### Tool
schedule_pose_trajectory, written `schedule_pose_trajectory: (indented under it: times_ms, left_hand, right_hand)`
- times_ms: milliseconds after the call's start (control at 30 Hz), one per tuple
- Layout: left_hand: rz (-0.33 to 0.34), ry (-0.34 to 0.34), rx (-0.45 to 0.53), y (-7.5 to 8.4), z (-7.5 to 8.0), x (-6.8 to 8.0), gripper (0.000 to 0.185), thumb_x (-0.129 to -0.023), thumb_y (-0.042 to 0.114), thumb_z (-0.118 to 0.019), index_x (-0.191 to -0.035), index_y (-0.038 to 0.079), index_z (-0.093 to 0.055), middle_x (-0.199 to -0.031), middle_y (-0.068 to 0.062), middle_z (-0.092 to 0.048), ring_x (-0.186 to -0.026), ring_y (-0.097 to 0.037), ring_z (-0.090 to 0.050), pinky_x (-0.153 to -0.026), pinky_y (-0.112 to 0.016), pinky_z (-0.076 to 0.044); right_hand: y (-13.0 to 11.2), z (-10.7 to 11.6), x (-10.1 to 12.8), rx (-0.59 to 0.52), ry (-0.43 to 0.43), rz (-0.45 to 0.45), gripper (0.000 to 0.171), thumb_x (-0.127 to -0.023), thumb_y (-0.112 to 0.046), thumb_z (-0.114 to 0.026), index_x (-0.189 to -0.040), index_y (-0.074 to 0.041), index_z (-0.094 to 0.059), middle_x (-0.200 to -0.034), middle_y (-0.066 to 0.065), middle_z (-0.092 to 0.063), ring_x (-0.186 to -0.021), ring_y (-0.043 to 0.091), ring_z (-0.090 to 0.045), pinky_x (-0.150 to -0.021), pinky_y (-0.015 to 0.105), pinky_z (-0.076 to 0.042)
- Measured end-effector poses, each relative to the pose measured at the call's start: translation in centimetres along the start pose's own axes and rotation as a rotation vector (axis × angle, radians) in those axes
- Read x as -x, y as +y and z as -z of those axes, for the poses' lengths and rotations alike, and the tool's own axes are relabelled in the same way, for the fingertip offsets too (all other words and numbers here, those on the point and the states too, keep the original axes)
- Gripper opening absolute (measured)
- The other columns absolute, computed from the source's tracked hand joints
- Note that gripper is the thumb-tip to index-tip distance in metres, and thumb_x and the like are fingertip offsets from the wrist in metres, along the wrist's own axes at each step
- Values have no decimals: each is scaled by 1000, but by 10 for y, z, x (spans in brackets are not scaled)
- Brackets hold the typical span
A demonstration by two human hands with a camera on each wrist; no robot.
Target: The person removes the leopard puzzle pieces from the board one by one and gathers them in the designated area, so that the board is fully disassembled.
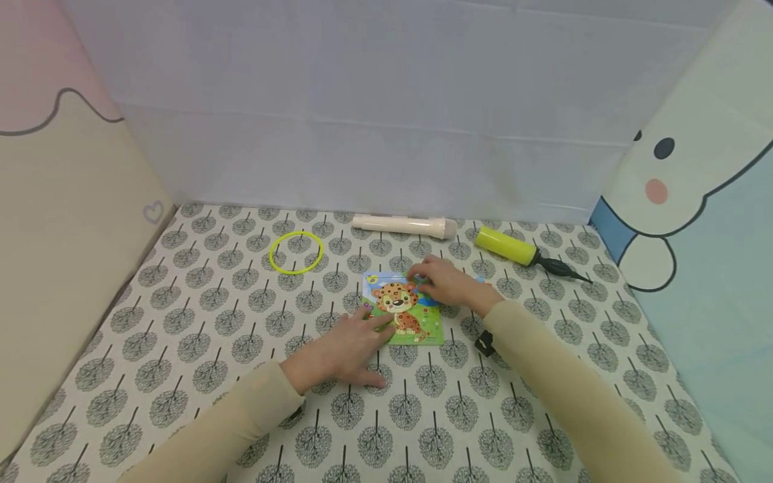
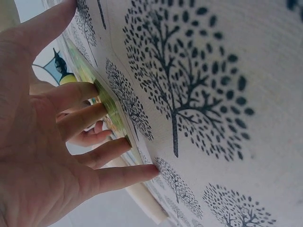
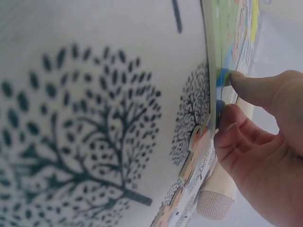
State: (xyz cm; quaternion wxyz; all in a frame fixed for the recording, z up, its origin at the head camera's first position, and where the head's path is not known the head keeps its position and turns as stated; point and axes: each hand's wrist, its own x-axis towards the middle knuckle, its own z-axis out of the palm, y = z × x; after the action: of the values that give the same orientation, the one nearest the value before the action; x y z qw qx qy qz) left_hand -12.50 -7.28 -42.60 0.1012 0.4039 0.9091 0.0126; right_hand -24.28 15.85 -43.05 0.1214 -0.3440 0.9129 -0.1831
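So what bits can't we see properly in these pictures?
Leopard board: head view; the right hand covers part of it.
Lettering on it: head view; too small to read.
Black object: head view; the right sleeve hides part, so I can't tell what it is.
Loose flat pieces: right wrist view; the bottom edge cuts one off.
Yellow hand pump: left wrist view; the left fingers hide part.

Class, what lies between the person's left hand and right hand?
The leopard board lies between the left hand and right hand, as the head view shows.
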Motion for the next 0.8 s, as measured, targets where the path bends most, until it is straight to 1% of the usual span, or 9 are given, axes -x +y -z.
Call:
schedule_pose_trajectory:
  times_ms: [67,200,300,467,600,733,800]
  left_hand:
    - [-6,8,5,0,0,0,96,-72,71,-65,-144,12,-42,-150,-8,-33,-128,-47,-34,-87,-65,-43]
    - [-11,15,10,0,-1,0,96,-71,70,-66,-144,12,-42,-149,-8,-34,-128,-46,-34,-88,-64,-43]
    - [-9,17,7,1,-1,-1,96,-71,71,-66,-144,11,-43,-149,-8,-34,-128,-46,-34,-88,-64,-43]
    - [2,12,17,1,0,0,97,-71,71,-66,-144,11,-43,-149,-8,-33,-128,-47,-33,-88,-65,-42]
    - [12,7,31,1,1,0,97,-71,70,-66,-145,12,-41,-150,-8,-32,-129,-48,-31,-88,-68,-40]
    - [21,-4,24,1,0,0,98,-71,71,-65,-146,13,-40,-151,-8,-32,-130,-47,-30,-88,-68,-39]
    - [25,-10,21,1,1,0,99,-71,72,-65,-146,13,-39,-151,-8,-31,-130,-47,-30,-88,-67,-39]
  right_hand:
    - [0,-1,-2,1,-7,-12,20,-93,-16,-64,-113,-13,-65,-95,7,-51,-79,18,-48,-70,34,-44]
    - [0,-2,-4,4,-3,-28,16,-93,-16,-64,-109,-12,-63,-102,7,-53,-90,21,-54,-80,38,-48]
    - [0,-2,-5,7,17,-20,15,-92,-15,-65,-106,-10,-62,-104,7,-55,-97,22,-55,-87,39,-47]
    - [0,0,-9,-13,24,-11,16,-89,-12,-68,-103,-9,-61,-99,3,-59,-94,19,-54,-88,38,-46]
    - [2,2,-11,-30,-5,-12,22,-89,-15,-69,-109,-8,-63,-99,2,-60,-93,18,-55,-87,36,-46]
    - [3,3,-10,-29,-26,-2,31,-89,-18,-69,-117,-6,-64,-108,4,-62,-100,20,-56,-92,38,-44]
    - [4,4,-9,-34,-27,3,33,-89,-19,-69,-119,-6,-64,-112,6,-62,-103,21,-55,-95,40,-43]
